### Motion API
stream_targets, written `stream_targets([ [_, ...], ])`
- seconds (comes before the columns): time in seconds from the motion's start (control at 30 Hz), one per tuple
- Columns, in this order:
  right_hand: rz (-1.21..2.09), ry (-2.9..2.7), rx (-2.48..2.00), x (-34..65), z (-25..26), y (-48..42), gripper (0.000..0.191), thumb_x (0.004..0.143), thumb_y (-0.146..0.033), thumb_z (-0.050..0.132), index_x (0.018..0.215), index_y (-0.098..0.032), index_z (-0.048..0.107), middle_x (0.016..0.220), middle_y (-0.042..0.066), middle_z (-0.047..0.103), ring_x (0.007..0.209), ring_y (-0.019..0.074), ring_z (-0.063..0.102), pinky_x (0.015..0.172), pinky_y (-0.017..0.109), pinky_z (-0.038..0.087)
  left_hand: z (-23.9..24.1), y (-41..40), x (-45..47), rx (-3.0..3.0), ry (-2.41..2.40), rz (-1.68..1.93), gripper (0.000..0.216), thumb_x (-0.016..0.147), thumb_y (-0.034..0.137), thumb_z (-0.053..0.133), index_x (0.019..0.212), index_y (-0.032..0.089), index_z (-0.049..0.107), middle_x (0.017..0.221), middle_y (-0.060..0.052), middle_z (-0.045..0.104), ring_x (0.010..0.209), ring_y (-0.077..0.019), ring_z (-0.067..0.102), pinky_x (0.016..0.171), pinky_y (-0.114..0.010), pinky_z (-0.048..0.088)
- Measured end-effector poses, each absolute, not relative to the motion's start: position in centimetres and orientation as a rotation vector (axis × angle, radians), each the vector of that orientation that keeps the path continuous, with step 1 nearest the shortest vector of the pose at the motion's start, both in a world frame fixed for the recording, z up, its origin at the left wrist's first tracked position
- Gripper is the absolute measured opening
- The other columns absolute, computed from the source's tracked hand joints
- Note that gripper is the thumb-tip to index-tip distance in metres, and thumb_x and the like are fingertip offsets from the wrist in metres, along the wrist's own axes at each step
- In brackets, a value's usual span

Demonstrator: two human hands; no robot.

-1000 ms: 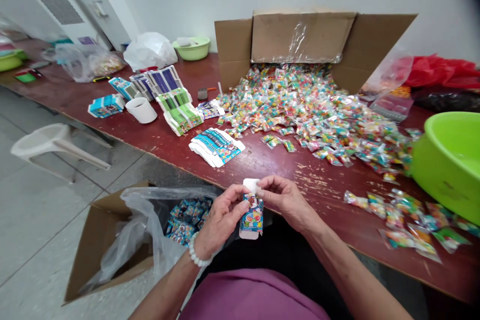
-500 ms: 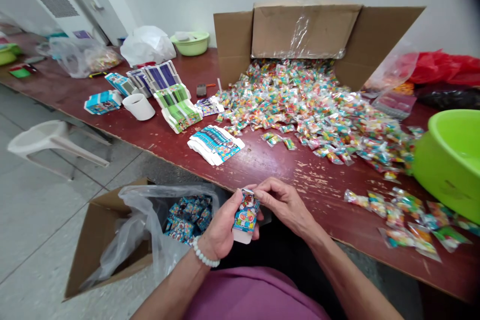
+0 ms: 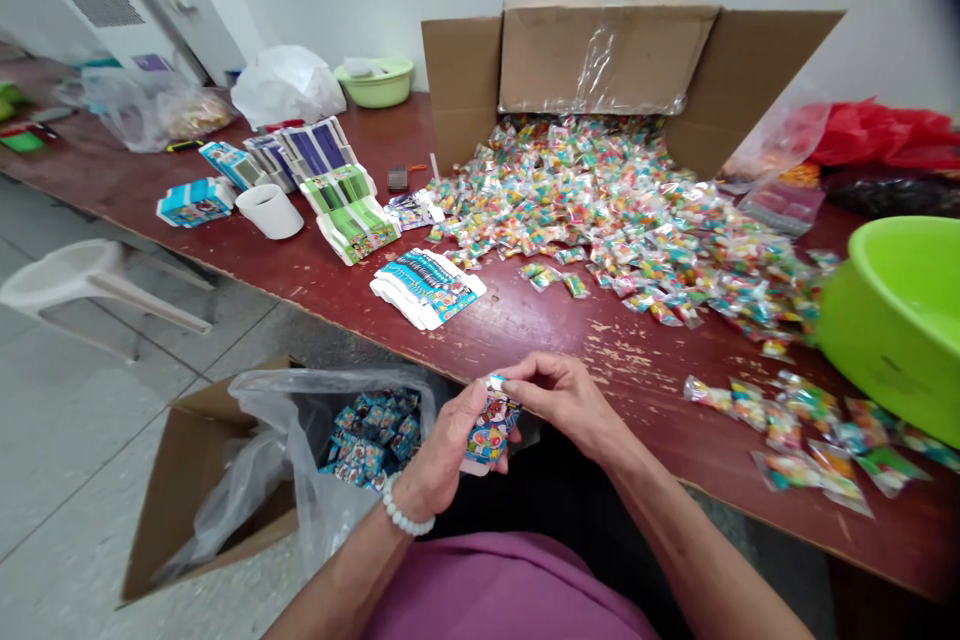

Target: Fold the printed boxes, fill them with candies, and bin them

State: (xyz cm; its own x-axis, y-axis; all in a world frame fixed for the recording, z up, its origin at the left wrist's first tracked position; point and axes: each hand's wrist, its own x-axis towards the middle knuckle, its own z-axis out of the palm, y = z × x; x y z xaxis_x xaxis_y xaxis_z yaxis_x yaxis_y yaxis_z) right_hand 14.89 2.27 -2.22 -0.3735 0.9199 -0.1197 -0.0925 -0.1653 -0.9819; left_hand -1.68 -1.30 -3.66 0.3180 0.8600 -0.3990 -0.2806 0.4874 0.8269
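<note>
My left hand (image 3: 442, 450) is wrapped round a small colourful printed box (image 3: 489, 430), held upright just below the table's front edge. My right hand (image 3: 559, 400) pinches the box's top end, fingers pressed onto the folded flap. A stack of flat blue box blanks (image 3: 429, 287) lies on the red table (image 3: 525, 325) ahead of my hands. A big heap of small candy packets (image 3: 600, 210) spills from an open cardboard carton (image 3: 600, 70). Several loose packets (image 3: 795, 420) lie to my right.
A floor carton (image 3: 187, 480) lined with clear plastic holds several finished blue boxes (image 3: 371, 430) at my left. A green basin (image 3: 900, 320) sits at the right edge. More box stacks (image 3: 345, 210), a white cup (image 3: 268, 212), bags and a white stool (image 3: 82, 285) lie left.
The white top flap that stood open a second ago is now folded down. Both hands and the box have shifted slightly left and lower, the box tilting a little.
</note>
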Motion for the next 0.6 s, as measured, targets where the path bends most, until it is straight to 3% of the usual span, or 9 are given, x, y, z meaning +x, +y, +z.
stream_targets([
  [0.17,1.282,-1.624,-1.025,15.0,-2.8,1.6,0.020,0.089,-0.038,0.065,0.081,-0.020,0.072,0.096,0.008,0.072,0.083,0.0198,0.067,0.070,0.030,0.053,-4.1,-1.7,-1.2,0.572,0.953,0.820,0.067,0.087,0.067,0.049,0.135,0.020,0.054,0.071,-0.003,0.066,0.047,-0.0121,0.059,0.043,-0.021,0.045],
  [0.33,1.459,-1.437,-1.075,14.7,-3.6,1.8,0.024,0.087,-0.041,0.066,0.076,-0.019,0.066,0.080,0.004,0.071,0.065,0.0168,0.063,0.058,0.028,0.051,-4.5,-1.3,-0.9,0.592,0.914,0.814,0.069,0.087,0.068,0.049,0.139,0.022,0.051,0.074,-0.003,0.066,0.047,-0.0116,0.059,0.043,-0.021,0.045],
  [0.47,1.278,-1.557,-1.089,14.3,-3.1,1.9,0.019,0.088,-0.035,0.066,0.077,-0.020,0.068,0.091,0.007,0.072,0.076,0.0190,0.066,0.064,0.029,0.052,-4.5,-0.8,-1.3,0.615,0.936,0.797,0.067,0.089,0.066,0.047,0.134,0.018,0.055,0.073,-0.004,0.066,0.049,-0.0114,0.059,0.044,-0.021,0.045],
  [0.6,1.324,-1.494,-1.126,14.0,-2.8,2.2,0.023,0.088,-0.036,0.066,0.073,-0.019,0.063,0.079,0.004,0.069,0.066,0.0163,0.064,0.059,0.028,0.052,-4.5,-0.5,-1.5,0.684,0.932,0.830,0.059,0.087,0.063,0.055,0.122,0.016,0.062,0.074,-0.005,0.067,0.054,-0.0120,0.061,0.047,-0.021,0.048],
])
